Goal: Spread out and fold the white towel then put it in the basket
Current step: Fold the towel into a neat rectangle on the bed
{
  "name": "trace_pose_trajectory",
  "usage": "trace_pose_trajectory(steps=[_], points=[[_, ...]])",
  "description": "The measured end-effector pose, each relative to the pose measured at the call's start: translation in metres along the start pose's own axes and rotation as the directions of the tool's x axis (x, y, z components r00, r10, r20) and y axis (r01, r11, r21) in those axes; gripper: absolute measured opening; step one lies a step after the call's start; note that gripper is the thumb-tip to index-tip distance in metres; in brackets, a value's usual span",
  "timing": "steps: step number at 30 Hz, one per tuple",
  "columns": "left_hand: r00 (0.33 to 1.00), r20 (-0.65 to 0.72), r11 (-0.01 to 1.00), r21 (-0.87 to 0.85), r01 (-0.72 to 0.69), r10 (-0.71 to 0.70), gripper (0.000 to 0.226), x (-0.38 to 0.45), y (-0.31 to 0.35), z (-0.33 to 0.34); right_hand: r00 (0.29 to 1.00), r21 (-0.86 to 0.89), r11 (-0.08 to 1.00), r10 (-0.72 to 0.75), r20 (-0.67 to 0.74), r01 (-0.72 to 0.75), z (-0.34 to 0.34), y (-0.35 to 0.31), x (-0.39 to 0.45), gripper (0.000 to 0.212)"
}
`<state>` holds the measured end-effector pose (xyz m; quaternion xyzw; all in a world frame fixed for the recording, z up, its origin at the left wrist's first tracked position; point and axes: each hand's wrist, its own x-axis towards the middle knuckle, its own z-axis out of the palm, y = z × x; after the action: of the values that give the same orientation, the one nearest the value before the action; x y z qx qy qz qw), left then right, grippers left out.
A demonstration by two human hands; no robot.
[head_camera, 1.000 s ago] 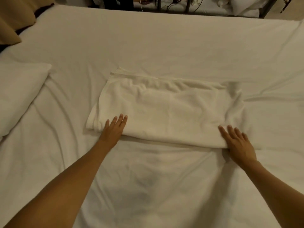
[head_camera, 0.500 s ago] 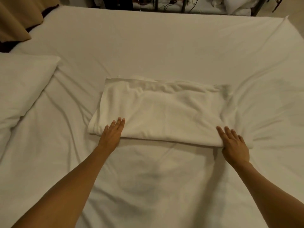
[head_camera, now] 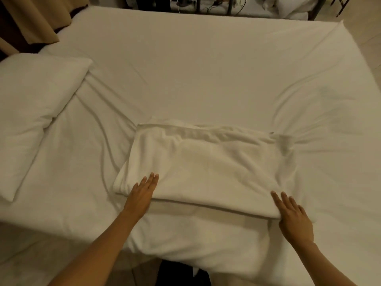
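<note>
1. Both hands lie flat and open, palms down, holding nothing: the left hand [head_camera: 142,195] rests with its fingers on the near left corner of the white towel [head_camera: 206,170], and the right hand [head_camera: 293,218] rests at the near right corner, its fingertips on the edge of the towel.
2. This towel is folded into a wide rectangle and lies on the bed [head_camera: 195,69], in the near middle part, with the long side across the view.
3. Its near edge is a thick, rounded fold; the far edge shows a hem and some loose layers that do not lie exactly together.
4. On its right side the towel looks a little wrinkled, and where it ends against the sheet I cannot tell exactly.
5. Around the towel the white sheet has many creases, which run out to the left and to the right.
6. One white pillow [head_camera: 35,112] lies on the left part of the bed, well apart from the towel.
7. Behind the pillow, in the far left corner, a beige curtain [head_camera: 31,19] hangs.
8. Beyond the far edge of the bed I see dark metal bars [head_camera: 229,6] and some cables, not clearly.
</note>
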<state>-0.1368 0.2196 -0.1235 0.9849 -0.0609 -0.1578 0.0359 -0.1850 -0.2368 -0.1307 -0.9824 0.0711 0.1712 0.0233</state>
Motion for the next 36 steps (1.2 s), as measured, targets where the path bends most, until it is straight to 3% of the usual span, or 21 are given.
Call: trace_pose_trajectory(steps=[3,5,7,10,14,18,22,26,31,36], points=[[0.993,0.116,0.999,0.036,-0.003,-0.001,0.087,-0.031,0.001,0.016,0.999,0.008,1.0,0.007,0.04,-0.007,0.017,0.005,-0.034,0.091],[0.992,0.123,0.999,0.035,0.005,-0.01,0.091,-0.042,0.003,0.025,0.998,0.021,1.0,0.015,0.055,-0.017,0.025,0.007,-0.045,0.09],[0.994,0.112,1.0,-0.026,0.002,0.001,0.085,-0.044,0.004,0.03,0.999,0.04,0.999,0.006,0.054,-0.008,0.032,0.008,-0.047,0.088],[0.962,0.272,1.0,-0.031,-0.002,0.01,0.068,-0.04,0.005,0.04,0.988,0.028,0.999,-0.031,0.15,0.027,0.044,0.012,-0.04,0.086],[0.946,0.325,1.0,-0.005,-0.014,0.015,0.094,-0.035,0.011,0.053,0.975,0.007,0.996,-0.088,0.205,0.088,0.06,0.02,-0.037,0.086],[0.923,0.383,0.997,0.074,0.008,-0.035,0.098,-0.033,0.017,0.055,0.956,-0.002,0.996,-0.081,0.282,0.084,0.06,0.018,-0.031,0.092],[0.886,0.462,0.988,0.153,-0.032,-0.042,0.078,-0.026,0.025,0.037,0.939,-0.02,0.997,-0.062,0.338,0.073,0.047,0.012,-0.028,0.091],[0.893,0.45,0.977,0.2,-0.077,-0.022,0.07,-0.011,0.039,-0.005,0.895,0.013,0.999,-0.046,0.443,0.045,0.016,0.007,-0.029,0.105],[0.931,0.345,0.964,0.184,-0.19,0.118,0.067,0.034,0.09,-0.049,0.938,0.123,0.984,0.078,0.337,-0.126,-0.011,0.006,-0.037,0.088],[0.911,0.296,0.908,0.221,-0.357,0.286,0.065,0.088,0.16,-0.061,0.949,0.229,0.926,0.265,0.171,-0.3,-0.011,0.004,-0.041,0.07]])
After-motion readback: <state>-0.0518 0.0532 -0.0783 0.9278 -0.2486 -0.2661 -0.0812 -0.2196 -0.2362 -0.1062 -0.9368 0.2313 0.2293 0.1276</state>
